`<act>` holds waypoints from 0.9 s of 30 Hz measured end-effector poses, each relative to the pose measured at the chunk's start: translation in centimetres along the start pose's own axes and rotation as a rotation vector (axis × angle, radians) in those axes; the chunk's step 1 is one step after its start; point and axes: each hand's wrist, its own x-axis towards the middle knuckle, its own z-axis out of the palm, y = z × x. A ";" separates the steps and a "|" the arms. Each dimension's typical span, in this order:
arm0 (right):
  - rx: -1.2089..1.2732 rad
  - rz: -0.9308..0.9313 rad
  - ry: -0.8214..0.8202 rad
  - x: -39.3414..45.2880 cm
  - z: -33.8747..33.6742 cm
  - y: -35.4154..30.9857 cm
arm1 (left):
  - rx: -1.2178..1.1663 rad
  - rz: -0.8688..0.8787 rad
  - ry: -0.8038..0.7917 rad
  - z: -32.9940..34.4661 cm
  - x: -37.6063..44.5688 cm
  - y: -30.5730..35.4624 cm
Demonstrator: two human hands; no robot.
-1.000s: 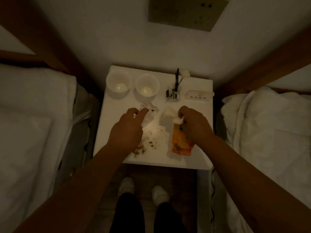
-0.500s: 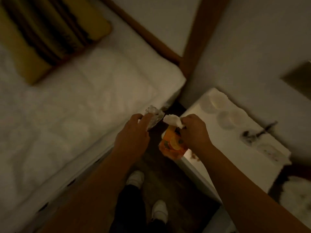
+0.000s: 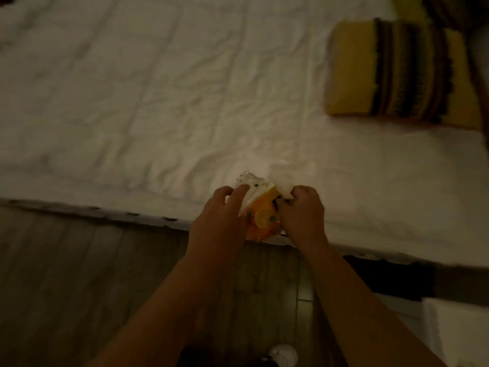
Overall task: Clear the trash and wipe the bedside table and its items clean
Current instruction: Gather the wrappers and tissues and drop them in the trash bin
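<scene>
My two hands are together over the near edge of the white bed (image 3: 158, 102). My right hand (image 3: 301, 215) grips an orange snack wrapper (image 3: 262, 218) and a crumpled white tissue (image 3: 283, 182). Against the wrapper's left side, my left hand (image 3: 219, 215) holds a clear, speckled plastic wrapper (image 3: 251, 182) with its fingers reaching forward. The bedside table's white corner (image 3: 455, 332) shows at the lower right.
A yellow cushion with dark stripes (image 3: 397, 72) lies on the bed at the upper right. Grey wood flooring (image 3: 79, 274) runs below the bed's edge. My white shoe (image 3: 283, 353) shows at the bottom. A dark gap (image 3: 391, 279) sits between bed and table.
My view has swung left from the bedside table to the bed. Both hands lifted the trash off the table and have come together, carrying it over the bed's edge.
</scene>
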 end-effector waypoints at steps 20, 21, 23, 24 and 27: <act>0.105 -0.461 -0.575 -16.7 43.8 -41.8 | 0.054 -0.639 0.365 -32.0 -16.8 -47.8; 0.094 -0.474 -0.580 -17.1 45.4 -42.8 | 0.057 -0.662 0.377 -32.5 -17.3 -49.2; 0.067 -0.527 -0.617 -17.8 49.3 -45.0 | 0.044 -0.710 0.387 -33.7 -18.1 -52.6; 0.069 -0.530 -0.645 -17.9 50.9 -46.1 | 0.036 -0.729 0.397 -34.2 -18.1 -54.4; 0.077 -0.554 -0.699 -18.2 55.3 -49.1 | 0.032 -0.785 0.413 -35.9 -17.8 -59.1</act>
